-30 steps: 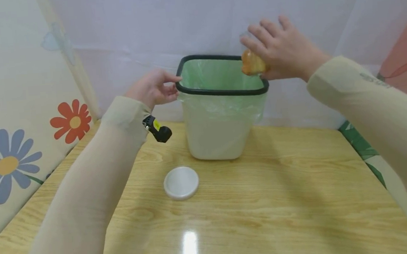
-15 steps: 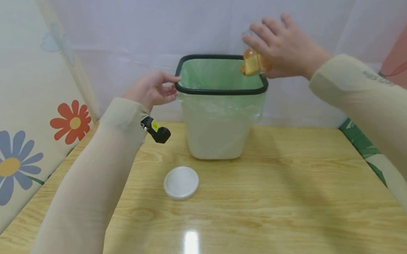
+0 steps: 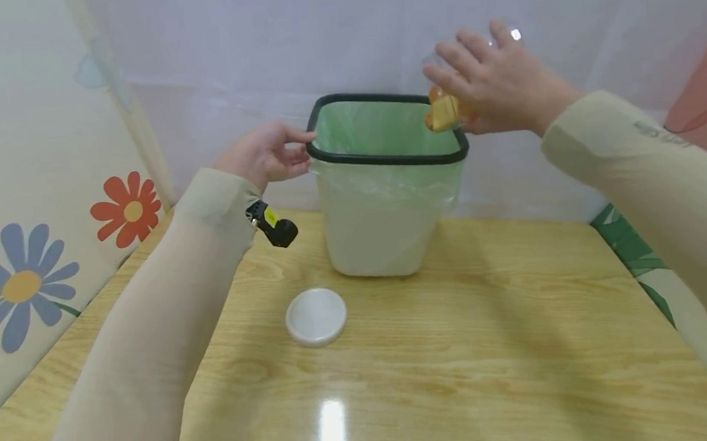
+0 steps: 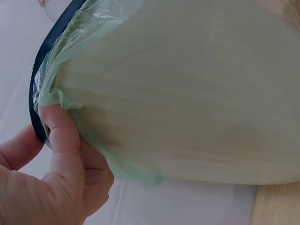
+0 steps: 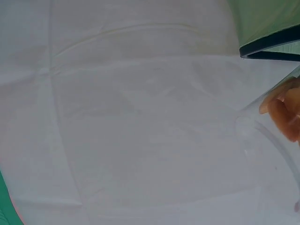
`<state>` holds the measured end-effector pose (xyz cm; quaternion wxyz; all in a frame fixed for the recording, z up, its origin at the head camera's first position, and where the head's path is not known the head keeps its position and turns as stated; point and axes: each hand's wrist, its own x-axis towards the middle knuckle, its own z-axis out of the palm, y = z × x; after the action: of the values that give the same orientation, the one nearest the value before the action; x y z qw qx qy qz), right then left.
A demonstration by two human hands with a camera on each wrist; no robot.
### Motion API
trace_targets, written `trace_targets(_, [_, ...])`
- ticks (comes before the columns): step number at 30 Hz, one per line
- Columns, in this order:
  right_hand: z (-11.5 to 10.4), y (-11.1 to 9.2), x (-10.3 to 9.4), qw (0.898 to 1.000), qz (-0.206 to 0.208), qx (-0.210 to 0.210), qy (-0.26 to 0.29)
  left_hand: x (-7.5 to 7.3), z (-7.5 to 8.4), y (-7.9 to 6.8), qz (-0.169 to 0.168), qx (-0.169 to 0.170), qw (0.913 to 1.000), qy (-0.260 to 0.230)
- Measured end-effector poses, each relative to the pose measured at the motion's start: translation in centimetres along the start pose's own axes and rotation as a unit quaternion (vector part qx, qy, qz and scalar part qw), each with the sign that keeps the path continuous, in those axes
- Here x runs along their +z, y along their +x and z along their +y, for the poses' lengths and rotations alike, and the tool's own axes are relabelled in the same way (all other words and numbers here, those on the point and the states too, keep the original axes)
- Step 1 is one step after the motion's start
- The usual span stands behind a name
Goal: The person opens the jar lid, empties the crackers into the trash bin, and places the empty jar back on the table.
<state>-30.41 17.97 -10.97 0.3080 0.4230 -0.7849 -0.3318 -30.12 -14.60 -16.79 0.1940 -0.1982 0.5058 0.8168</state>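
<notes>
My left hand (image 3: 267, 154) pinches the black rim (image 3: 386, 159) of a cream waste bin (image 3: 372, 226) at its left side. In the left wrist view, thumb and finger nip the rim and the green liner bag (image 4: 110, 161) folded over it. My right hand (image 3: 495, 81) holds a clear jar (image 5: 265, 136), tipped sideways at the bin's right edge. Yellow-orange food pieces (image 3: 445, 113) show toward the jar's lower end, beside the opening; their exact kind is unclear. The right hand covers most of the jar in the head view.
A round white lid-like disc (image 3: 316, 317) lies on the wooden table (image 3: 463, 350) in front of the bin. A pale cloth (image 3: 253, 48) hangs close behind the bin. Flower-printed panels (image 3: 12, 157) stand along the left and right sides.
My right hand has shifted slightly right and up with the jar, and the pieces in it sit differently. The left hand stays at the rim.
</notes>
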Motion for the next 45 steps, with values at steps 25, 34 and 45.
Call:
trace_targets(25, [0.6, -0.4, -0.3, 0.999, -0.024, 0.010, -0.037, 0.0, 0.0, 0.5, 0.003, -0.002, 1.0000, -0.008])
trace_targets(34, [1.0, -0.6, -0.4, 0.999, -0.017, 0.021, -0.027, 0.1, 0.0, 0.4, -0.003, -0.004, 1.0000, -0.003])
trace_targets(45, [1.2, -0.8, -0.3, 0.999, -0.013, 0.018, -0.025, 0.0, -0.1, 0.3, 0.001, 0.004, 1.0000, 0.004])
